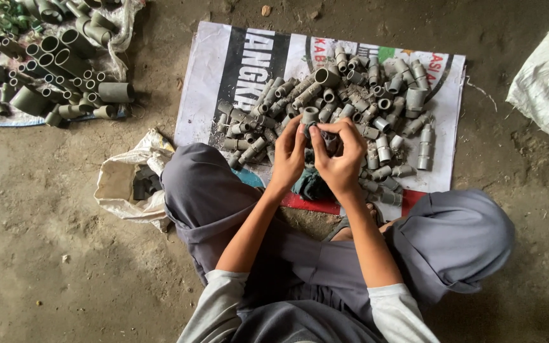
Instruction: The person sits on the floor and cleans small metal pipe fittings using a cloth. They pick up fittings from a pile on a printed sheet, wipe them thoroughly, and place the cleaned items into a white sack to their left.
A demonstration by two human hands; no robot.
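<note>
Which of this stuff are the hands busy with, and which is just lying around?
In use:
- left hand and right hand together gripping a small grey pipe fitting
- heap of grey fittings on the printed sheet

Lying about:
- green pipe pieces, far left
- white sack
- open bag

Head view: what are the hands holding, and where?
Both hands, left and right, pinch a short grey pipe fitting by its lower end; the exact finger placement can't be told.
</note>
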